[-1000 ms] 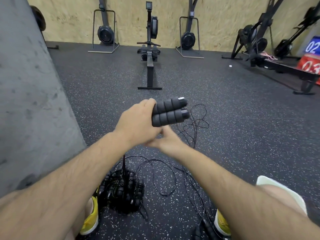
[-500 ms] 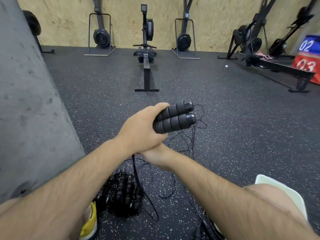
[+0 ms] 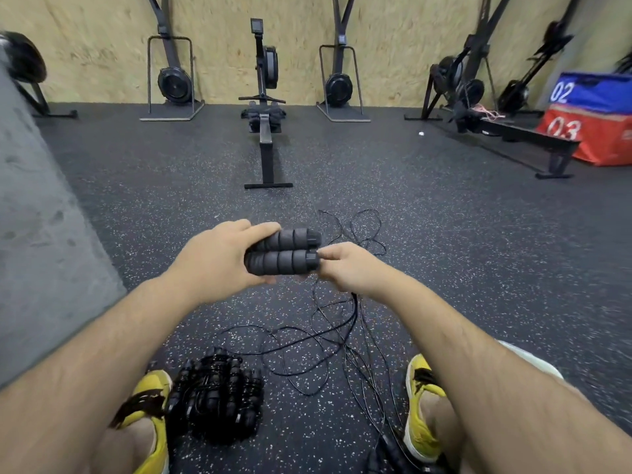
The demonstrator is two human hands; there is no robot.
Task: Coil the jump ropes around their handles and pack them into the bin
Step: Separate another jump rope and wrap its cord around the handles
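**One rope in hand, wrap not begun; bin out of sight**

Gym room: dark speckled rubber floor (image 3: pixel 444 268), plywood back wall, black rowing machines (image 3: pixel 265 107) standing along it, a grey concrete wall at the left.

The person stands over the work. The left hand (image 3: pixel 219 260) is closed around a pair of black ribbed foam jump-rope handles (image 3: pixel 284 251), held side by side and level. The right hand (image 3: pixel 349 268) sits at the handles' capped ends, thumb and fingers pinched together there, apparently on the thin black cord; the cord itself is too fine to confirm inside the pinch. No turns of cord show on the handles.

Below the hands, loose black rope cords (image 3: pixel 328 336) sprawl tangled on the floor between the yellow shoes (image 3: pixel 150 405). Near the left shoe lies a dense heap of black handles and cords (image 3: pixel 219 401); whether coiled or merely piled cannot be told.

No bin appears anywhere in view.

Judgement: early in the task. The held rope awaits its wrap, several cords need untangling and coiling, and all packing remains.
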